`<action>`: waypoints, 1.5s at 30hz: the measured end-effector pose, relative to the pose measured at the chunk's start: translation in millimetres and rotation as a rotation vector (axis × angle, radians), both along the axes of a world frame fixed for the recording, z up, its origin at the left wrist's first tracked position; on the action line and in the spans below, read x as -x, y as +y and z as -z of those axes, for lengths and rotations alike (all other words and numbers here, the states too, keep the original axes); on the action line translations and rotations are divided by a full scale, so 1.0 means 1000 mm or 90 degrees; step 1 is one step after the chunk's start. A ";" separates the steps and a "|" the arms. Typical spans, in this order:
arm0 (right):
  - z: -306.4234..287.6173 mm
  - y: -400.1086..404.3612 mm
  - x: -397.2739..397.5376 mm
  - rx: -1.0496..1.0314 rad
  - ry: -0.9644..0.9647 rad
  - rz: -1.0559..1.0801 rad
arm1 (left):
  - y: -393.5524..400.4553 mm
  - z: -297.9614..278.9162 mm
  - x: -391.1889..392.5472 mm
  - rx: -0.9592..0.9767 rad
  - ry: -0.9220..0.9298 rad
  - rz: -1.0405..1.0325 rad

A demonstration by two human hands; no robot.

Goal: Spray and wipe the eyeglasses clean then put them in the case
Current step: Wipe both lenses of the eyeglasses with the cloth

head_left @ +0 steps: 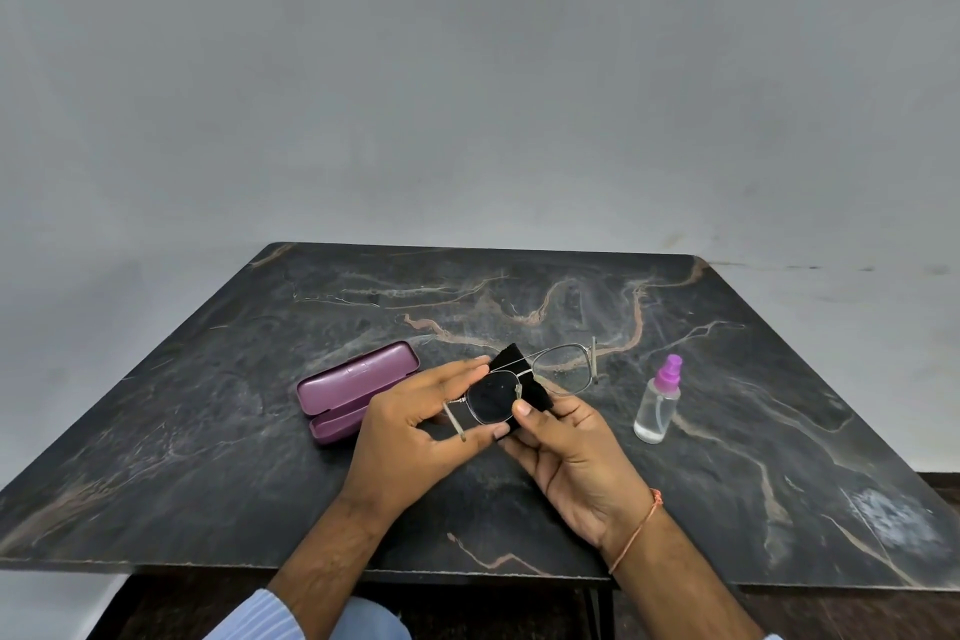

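While the left hand point(410, 426) pinches the eyeglasses point(524, 382), the right hand's point(566, 442) grip presses a cloth point(535, 392) behind one lens.

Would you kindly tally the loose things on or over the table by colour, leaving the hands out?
Purple: 1, the open case
Black: 1, the cloth
Silver-framed: 1, the eyeglasses
Clear with a purple top: 1, the spray bottle
Total: 4

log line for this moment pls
step: wiping lens | left hand: holds eyeglasses | right hand: pinches cloth | case: open
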State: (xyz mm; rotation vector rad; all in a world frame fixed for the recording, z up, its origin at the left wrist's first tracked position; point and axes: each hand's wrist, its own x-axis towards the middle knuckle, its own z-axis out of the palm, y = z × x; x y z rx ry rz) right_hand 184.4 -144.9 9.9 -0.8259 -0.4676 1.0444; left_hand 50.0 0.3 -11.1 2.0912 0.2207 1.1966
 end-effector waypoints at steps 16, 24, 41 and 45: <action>-0.001 0.001 -0.001 0.043 0.000 0.048 | 0.006 0.003 0.001 0.029 -0.032 -0.051; -0.005 -0.001 -0.018 -0.028 0.203 0.130 | 0.007 0.004 0.004 0.043 0.012 -0.059; -0.009 -0.007 -0.013 -0.019 0.138 0.125 | 0.007 0.006 0.004 0.020 0.043 -0.061; -0.007 -0.007 -0.015 -0.039 0.157 0.119 | 0.005 0.004 0.005 0.018 0.043 -0.052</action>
